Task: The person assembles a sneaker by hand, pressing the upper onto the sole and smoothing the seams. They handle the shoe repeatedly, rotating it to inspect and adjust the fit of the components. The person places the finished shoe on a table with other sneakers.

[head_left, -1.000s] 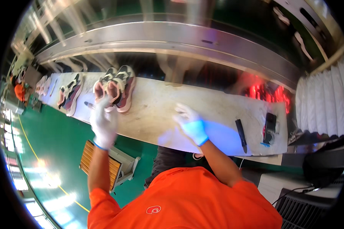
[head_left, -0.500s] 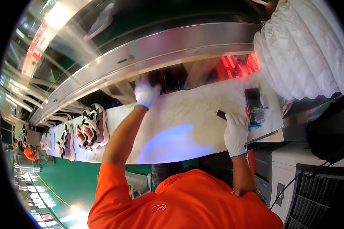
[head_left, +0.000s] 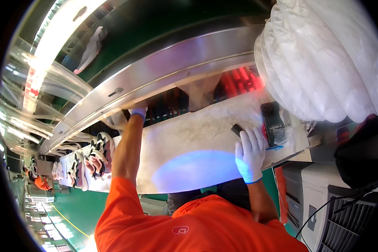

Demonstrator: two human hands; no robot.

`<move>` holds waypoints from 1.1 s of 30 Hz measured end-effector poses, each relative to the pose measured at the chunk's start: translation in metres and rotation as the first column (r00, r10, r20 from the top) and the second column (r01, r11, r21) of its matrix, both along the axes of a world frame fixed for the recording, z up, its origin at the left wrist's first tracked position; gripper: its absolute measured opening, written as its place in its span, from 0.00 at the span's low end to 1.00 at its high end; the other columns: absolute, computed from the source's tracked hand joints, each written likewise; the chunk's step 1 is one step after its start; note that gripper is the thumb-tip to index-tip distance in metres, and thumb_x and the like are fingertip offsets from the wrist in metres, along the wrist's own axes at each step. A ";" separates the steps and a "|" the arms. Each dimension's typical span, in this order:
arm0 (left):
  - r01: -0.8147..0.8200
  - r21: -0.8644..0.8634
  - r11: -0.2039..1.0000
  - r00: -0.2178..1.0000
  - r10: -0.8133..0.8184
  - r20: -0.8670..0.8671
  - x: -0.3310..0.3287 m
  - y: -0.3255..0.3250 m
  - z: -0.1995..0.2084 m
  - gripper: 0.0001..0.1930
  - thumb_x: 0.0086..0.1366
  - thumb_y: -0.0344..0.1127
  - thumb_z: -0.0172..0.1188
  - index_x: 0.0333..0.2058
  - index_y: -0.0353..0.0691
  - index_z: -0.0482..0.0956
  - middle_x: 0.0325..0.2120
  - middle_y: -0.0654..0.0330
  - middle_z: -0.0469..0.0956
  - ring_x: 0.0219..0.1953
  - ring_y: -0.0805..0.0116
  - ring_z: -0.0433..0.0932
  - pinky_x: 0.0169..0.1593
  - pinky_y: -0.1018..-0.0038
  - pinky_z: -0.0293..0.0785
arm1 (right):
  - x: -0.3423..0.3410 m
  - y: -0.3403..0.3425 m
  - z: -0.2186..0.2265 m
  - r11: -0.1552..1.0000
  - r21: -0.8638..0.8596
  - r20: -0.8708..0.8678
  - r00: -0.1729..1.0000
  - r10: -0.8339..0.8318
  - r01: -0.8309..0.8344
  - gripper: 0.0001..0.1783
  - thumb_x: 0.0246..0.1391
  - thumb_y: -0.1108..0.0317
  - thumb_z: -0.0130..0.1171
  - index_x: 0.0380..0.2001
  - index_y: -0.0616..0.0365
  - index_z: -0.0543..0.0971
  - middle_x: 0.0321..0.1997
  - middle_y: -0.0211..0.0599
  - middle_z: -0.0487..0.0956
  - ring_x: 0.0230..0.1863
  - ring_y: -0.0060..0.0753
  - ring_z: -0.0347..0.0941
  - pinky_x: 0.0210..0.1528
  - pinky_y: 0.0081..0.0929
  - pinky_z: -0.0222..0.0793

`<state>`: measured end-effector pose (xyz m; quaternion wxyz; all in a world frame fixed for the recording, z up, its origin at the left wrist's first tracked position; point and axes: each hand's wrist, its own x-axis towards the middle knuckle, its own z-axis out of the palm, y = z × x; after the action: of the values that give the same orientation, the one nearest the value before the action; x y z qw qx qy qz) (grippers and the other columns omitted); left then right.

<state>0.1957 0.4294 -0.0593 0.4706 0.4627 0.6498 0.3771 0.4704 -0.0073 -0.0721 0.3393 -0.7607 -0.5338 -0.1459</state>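
My left hand (head_left: 139, 111), in a white glove with a blue cuff, reaches under the metal edge of a machine (head_left: 168, 63). Its fingers are hidden there. White-gloved too, my right hand (head_left: 251, 154) rests on the pale worktable (head_left: 189, 138) with fingers stretched out. A small dark block (head_left: 237, 129) lies at its fingertips, and I see no grip around it. Just beyond that hand are a dark phone-like slab (head_left: 273, 122) under clear plastic and a thin blue item (head_left: 275, 148). Left of my left forearm stand pink, black and white shoes (head_left: 98, 156).
A large white ribbed duct (head_left: 319, 63) hangs at the right above a black bag (head_left: 361, 155) and a grey vented unit (head_left: 315, 189). Red light glows inside the machine opening (head_left: 243, 80). A pale shoe part (head_left: 90, 50) sits at upper left; another person in orange (head_left: 42, 183) is far left.
My left hand has gone left and in under the machine's edge, hiding its fingers. The view has shifted slightly. My right hand stays beside the dark block, its fingers straighter.
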 end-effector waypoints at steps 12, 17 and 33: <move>0.388 -0.367 0.845 0.329 0.244 0.912 -0.101 -0.354 0.077 0.30 0.76 0.41 0.65 0.70 0.36 0.69 0.60 0.45 0.79 0.62 0.46 0.81 0.65 0.42 0.81 | -0.036 0.026 0.058 0.903 0.283 0.044 0.945 0.323 -0.322 0.18 0.64 0.70 0.71 0.56 0.60 0.86 0.60 0.48 0.87 0.65 0.56 0.82 0.67 0.51 0.78; 0.556 -0.313 0.770 0.487 0.004 0.873 -0.124 -0.418 0.033 0.33 0.63 0.30 0.73 0.67 0.33 0.75 0.58 0.47 0.82 0.59 0.48 0.84 0.68 0.51 0.80 | -0.083 0.150 0.203 0.736 0.484 0.284 0.880 0.380 -0.474 0.19 0.64 0.69 0.73 0.57 0.57 0.87 0.62 0.46 0.87 0.67 0.56 0.81 0.70 0.53 0.76; 0.465 -0.320 0.826 0.532 0.028 0.846 -0.135 -0.458 -0.004 0.30 0.62 0.28 0.77 0.63 0.25 0.80 0.58 0.53 0.87 0.58 0.61 0.86 0.66 0.63 0.80 | -0.194 0.376 0.317 0.933 0.027 -0.200 0.912 0.358 -0.360 0.29 0.63 0.51 0.72 0.60 0.60 0.84 0.61 0.67 0.83 0.61 0.70 0.83 0.65 0.57 0.79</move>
<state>0.0608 -0.0282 -0.0637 0.8670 0.1711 0.3623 0.2964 0.2761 0.3685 0.2449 0.4088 -0.6625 -0.6277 -0.0005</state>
